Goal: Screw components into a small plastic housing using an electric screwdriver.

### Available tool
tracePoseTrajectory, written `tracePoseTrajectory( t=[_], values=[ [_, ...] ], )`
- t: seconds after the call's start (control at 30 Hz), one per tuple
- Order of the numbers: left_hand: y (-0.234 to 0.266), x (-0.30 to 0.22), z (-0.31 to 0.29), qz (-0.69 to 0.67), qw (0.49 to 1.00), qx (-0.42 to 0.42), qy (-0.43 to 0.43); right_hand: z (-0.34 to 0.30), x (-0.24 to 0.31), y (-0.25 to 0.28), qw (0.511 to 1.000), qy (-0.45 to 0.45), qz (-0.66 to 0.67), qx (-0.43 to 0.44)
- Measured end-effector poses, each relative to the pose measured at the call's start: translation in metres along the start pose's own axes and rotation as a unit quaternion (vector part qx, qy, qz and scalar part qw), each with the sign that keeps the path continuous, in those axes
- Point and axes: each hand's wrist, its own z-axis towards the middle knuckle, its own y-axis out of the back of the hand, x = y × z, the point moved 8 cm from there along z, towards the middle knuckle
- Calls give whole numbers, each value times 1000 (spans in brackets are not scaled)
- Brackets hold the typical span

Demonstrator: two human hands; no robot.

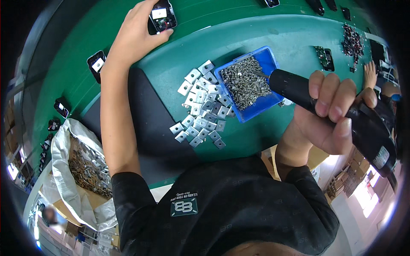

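Observation:
At the far left, my left hand (136,36) grips a small black device housing (170,19) with a circuit board and a white part inside; the thumb lies along its near edge. My right hand (329,113) is wrapped around a black electric screwdriver (294,88), held nearly level. Its tip points left, over the screws (243,81) in a blue tray (258,112); I cannot tell whether it touches one. Beside the tray lie several square metal plates with holes (205,106), loosely piled.
A black mat (147,123) lies under my left arm. Other open housings (97,64) line the green belt. At the left stands a white sack (62,164) of metal parts. To the right are another housing (329,59), a pile of small dark red parts (353,42) and another person's hand (370,74).

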Motion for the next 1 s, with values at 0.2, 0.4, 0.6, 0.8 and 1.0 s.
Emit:
tracePoseTrajectory(
  t=[0.2,0.4,0.6,0.8,1.0],
  values=[
    [22,-77,-42,65,970,-153,-176,-4,-4,9,1000,-11,3,2],
    [-57,-171,-57,83,967,47,-238,-4,21,10,997,-18,37,-69],
    [-93,-192,-59,268,908,169,-273,-12,54,13,996,42,-8,-74],
    [-94,-188,-57,223,916,196,-271,-12,59,19,997,24,10,-73],
    [-55,-181,-44,48,960,60,-271,-8,59,28,997,38,29,-62]
  ],
)
